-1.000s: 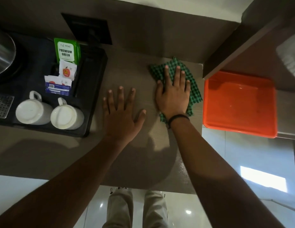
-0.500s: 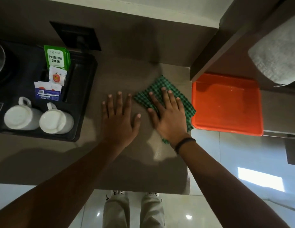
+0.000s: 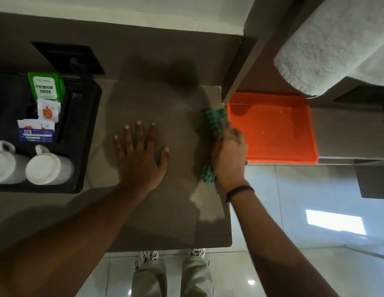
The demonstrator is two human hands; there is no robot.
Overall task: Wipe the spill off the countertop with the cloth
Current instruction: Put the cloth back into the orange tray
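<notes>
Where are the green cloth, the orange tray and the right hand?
green cloth (image 3: 214, 120): head view, bunched upper end past the fingers.
orange tray (image 3: 276, 129): head view, bare floor.
right hand (image 3: 228, 153): head view, back of the hand.

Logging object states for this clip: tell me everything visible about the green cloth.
The cloth is green with a dark check, soft woven fabric by its look, bunched rather than spread flat and blurred by motion. It lies at the right edge of the brown countertop, beside the orange tray. The right hand covers its middle; ends stick out beyond the fingers and near the wrist.
</notes>
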